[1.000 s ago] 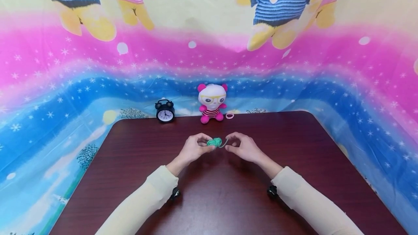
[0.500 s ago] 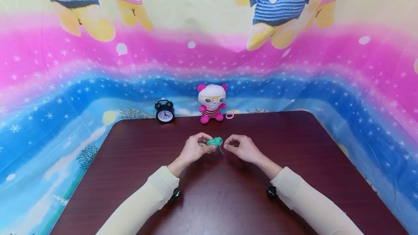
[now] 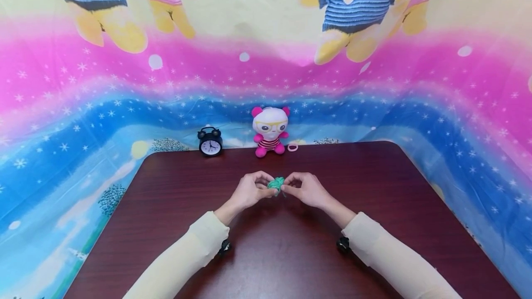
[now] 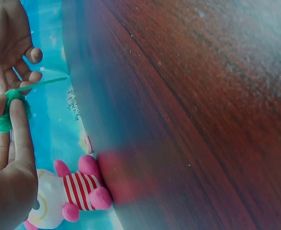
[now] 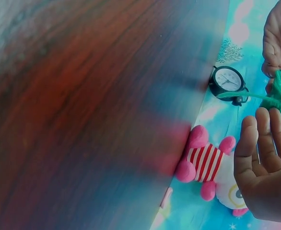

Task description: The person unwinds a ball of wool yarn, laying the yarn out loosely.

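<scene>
A small bundle of green yarn is held above the table between both hands. My left hand pinches it from the left, thumb in front and fingers behind; the left wrist view shows the yarn between thumb and finger. My right hand meets the bundle's right side, and its thumb and fingertips pinch the yarn in the right wrist view. A short loose tail sticks out from the bundle. The fingertips partly hide the yarn.
Behind the hands, a pink-and-white plush panda sits at the back edge of the dark red table. A black alarm clock stands to its left, and a small pale pink ring lies to its right. Printed cloth hangs behind.
Earlier the right hand held the yarn's tail out to the right, then let it drop. Now both hands are closer together and the right fingertips are at the bundle.
</scene>
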Available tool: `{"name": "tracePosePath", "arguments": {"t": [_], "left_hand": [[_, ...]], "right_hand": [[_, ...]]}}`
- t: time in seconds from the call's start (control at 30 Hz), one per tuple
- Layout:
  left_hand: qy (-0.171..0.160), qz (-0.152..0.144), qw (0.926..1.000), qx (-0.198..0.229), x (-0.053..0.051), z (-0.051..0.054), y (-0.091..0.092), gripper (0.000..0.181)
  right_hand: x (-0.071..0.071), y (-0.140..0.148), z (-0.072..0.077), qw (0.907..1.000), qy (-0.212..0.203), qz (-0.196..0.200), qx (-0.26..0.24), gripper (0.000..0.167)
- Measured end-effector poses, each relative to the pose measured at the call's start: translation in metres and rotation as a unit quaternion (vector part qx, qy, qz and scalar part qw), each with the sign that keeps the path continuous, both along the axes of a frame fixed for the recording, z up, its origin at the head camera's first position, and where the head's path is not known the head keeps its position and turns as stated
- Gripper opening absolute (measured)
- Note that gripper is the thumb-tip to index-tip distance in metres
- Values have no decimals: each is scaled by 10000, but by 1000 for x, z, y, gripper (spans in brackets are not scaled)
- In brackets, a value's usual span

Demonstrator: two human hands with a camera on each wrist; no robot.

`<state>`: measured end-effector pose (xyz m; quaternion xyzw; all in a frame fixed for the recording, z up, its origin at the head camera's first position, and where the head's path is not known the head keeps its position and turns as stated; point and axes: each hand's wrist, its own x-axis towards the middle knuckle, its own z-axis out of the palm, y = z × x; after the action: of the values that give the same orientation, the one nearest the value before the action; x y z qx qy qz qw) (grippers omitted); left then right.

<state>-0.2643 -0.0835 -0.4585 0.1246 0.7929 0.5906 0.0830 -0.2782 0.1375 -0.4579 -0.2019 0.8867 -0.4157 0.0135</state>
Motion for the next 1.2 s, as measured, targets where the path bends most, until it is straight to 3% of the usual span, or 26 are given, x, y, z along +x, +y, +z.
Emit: {"name": "tracePosePath", "arguments": {"t": [0.37, 0.7, 0.93, 1.2], "left_hand": [[44, -156, 9999, -8, 1, -1, -1, 31], [-53, -525, 9986, 96, 1, -1, -5, 30], [-21, -495, 9987, -100, 1, 0, -7, 28], [-178, -402, 9990, -1, 1, 0, -9, 26]], "right_hand": [[-1, 3, -3, 9993, 360, -97, 17, 4], [-3, 7, -1, 9989, 438, -48, 185, 8], [-4, 8, -1, 9986, 478, -55, 236, 10], [-5, 11, 2, 9990, 292, -152, 302, 7]]}}
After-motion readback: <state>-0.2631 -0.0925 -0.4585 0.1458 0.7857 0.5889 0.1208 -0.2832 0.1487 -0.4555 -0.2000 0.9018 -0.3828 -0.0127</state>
